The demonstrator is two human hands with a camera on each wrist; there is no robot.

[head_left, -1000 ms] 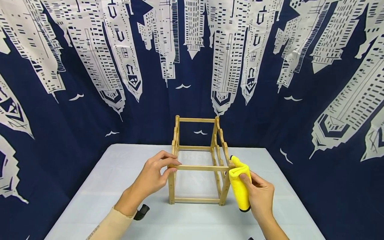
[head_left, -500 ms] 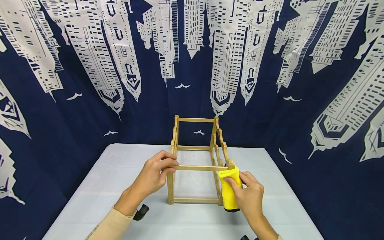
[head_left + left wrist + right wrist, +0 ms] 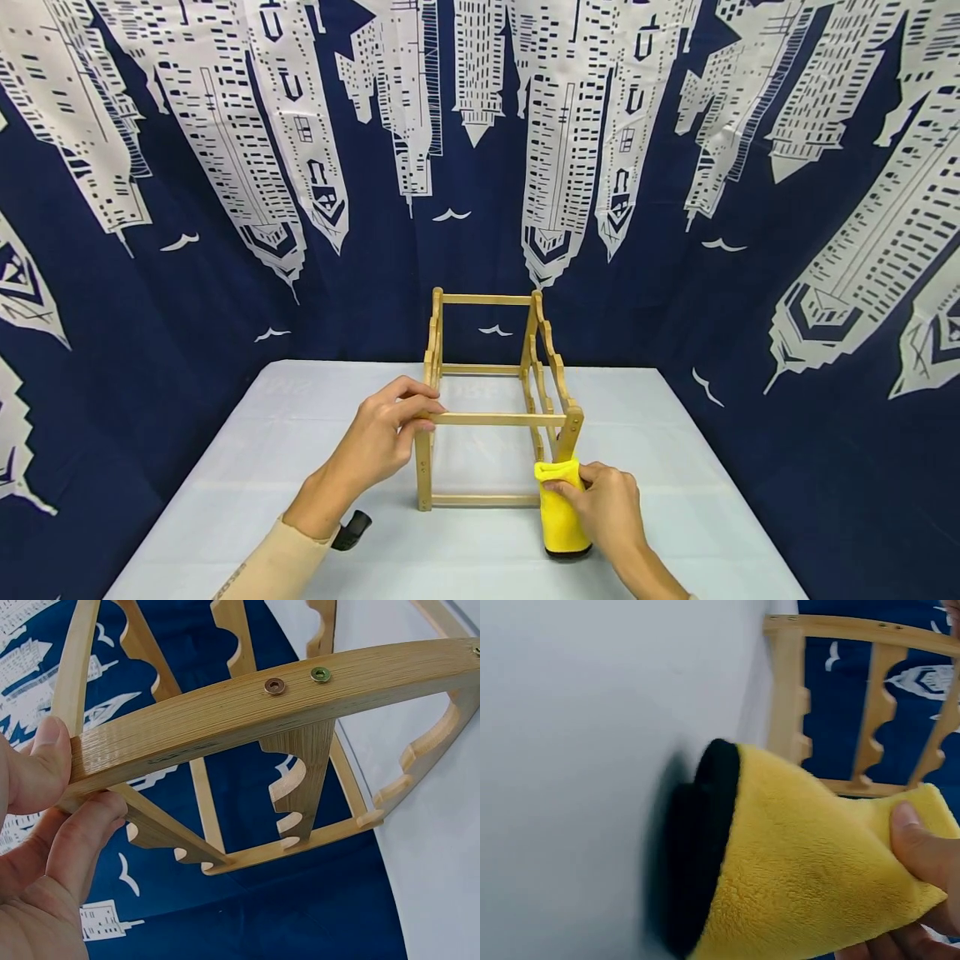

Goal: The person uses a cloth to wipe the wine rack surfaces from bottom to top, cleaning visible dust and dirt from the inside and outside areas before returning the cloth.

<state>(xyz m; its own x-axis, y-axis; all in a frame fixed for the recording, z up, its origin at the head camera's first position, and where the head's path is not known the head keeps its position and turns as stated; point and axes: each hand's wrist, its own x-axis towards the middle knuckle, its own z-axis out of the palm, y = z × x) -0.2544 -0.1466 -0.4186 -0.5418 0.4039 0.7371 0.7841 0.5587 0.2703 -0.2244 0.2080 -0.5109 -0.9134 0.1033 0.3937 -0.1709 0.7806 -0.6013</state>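
A light wooden rack (image 3: 498,420) with scalloped side rails stands upright on the table. My left hand (image 3: 390,423) pinches its near left post at the top; in the left wrist view the thumb and fingers grip the end of that post (image 3: 202,727), which has two bolts. My right hand (image 3: 611,507) holds a folded yellow cloth (image 3: 561,517) with a black edge against the lower part of the near right post (image 3: 570,435). The cloth hides the foot of that post. In the right wrist view, the fluffy cloth (image 3: 810,855) hangs from the thumb and fingers, its dark edge close over the table.
The white-covered table (image 3: 315,442) extends on both sides of the rack. Behind it hangs a navy curtain (image 3: 390,275) printed with white buildings and birds. A black strap piece (image 3: 352,531) sticks out by the left wrist.
My right hand has brought the yellow cloth left onto the near right post, then slid it down from the top toward the foot. The left hand keeps its hold on the rack.
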